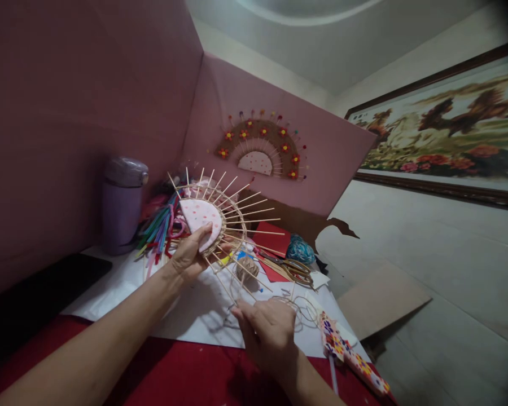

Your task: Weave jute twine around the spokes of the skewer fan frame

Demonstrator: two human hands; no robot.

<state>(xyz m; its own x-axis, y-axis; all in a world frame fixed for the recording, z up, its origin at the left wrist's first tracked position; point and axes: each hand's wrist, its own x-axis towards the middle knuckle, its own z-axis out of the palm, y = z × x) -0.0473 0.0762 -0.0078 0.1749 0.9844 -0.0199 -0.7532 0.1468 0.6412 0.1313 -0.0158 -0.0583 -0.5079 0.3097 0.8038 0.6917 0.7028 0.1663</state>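
My left hand (190,255) grips a half-round piece (200,214), white with pink and red dots, with the thumb on its face. Thin wooden sticks (254,211) fan out from its curved edge. Cord is woven close around that edge, and a wider woven cord ring (240,217) crosses the sticks farther out. By the lowest stick ends, my right hand (271,332) is closed in a pinch on a thin cord (307,310), whose loose loops lie to its right. The exact pinch point is partly hidden by the fingers. A ball of twine (248,269) lies behind the sticks.
Scissors (298,272), red paper (273,239) and blue yarn (300,249) lie at the right. Pipe cleaners (158,228) and a purple bottle (122,206) stand left. A flower-patterned strip (353,361) sits by the right edge. A similar half-round piece (256,162) is on the pink board (322,169).
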